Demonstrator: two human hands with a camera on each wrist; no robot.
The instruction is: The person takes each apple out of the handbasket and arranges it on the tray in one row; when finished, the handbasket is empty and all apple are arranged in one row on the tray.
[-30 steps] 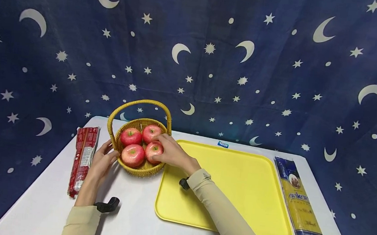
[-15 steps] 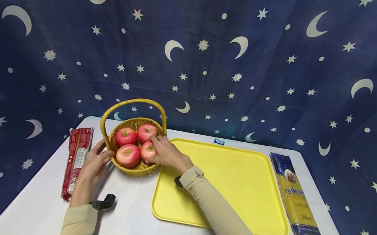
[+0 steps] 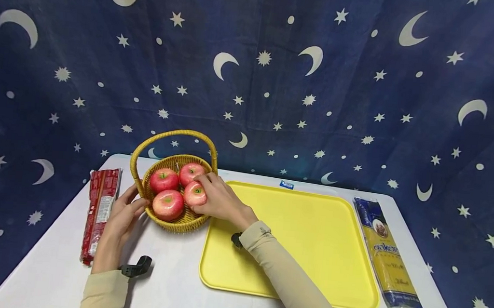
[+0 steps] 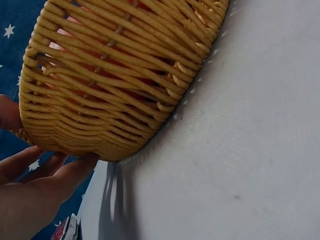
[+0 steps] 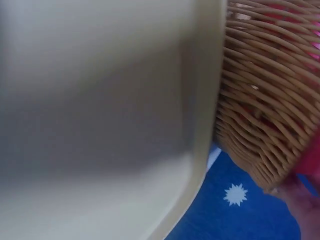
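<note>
A wicker basket point(image 3: 182, 226) with a tall hoop handle stands at the table's back left and holds several red apples point(image 3: 168, 205). My left hand point(image 3: 121, 219) grips its left rim, thumb at the top edge and fingers against the outer wall. In the left wrist view, the fingers of the left hand point(image 4: 42, 190) touch the woven side point(image 4: 105, 95). My right hand point(image 3: 222, 201) reaches over the right rim and grips the front-right apple point(image 3: 195, 194) between thumb and fingers. The right wrist view shows the basket wall point(image 5: 265, 95) and only part of the hand point(image 5: 302, 205).
A yellow tray point(image 3: 296, 245) lies right of the basket, under my right forearm. A red packet point(image 3: 101, 210) lies at the left, and a blue and yellow pasta packet point(image 3: 387, 257) at the right. A small blue packet point(image 3: 287, 184) sits behind the tray.
The head view has turned slightly, shifting everything a little left. The apple in my right hand appears slightly higher than half a second ago. My left hand stays on the basket rim.
</note>
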